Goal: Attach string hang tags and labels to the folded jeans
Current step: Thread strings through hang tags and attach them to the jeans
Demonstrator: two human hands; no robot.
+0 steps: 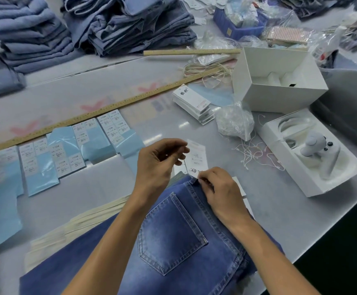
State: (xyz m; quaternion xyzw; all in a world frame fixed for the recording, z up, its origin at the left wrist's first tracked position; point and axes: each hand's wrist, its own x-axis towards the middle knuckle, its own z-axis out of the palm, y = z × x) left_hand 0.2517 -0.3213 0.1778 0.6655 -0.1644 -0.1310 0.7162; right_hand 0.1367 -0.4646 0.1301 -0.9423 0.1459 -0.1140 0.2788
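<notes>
Head view: string [181, 155] barely discernible

A folded pair of mid-blue denim jeans [173, 235] lies flat on the grey table [279, 209], back pocket up, waistband pointing away. A white rectangular paper hang tag [196, 156] with black printed characters sits at the waistband's far edge. More white hang tags [192, 103] lie stacked beyond the jeans.

Folded jeans [173, 235] on grey table [279, 220]; right hand [222, 192] pinching at waistband beside white hang tag [196, 158]; left hand [158, 160] curled above, fingertips near tag's top corner.
</notes>
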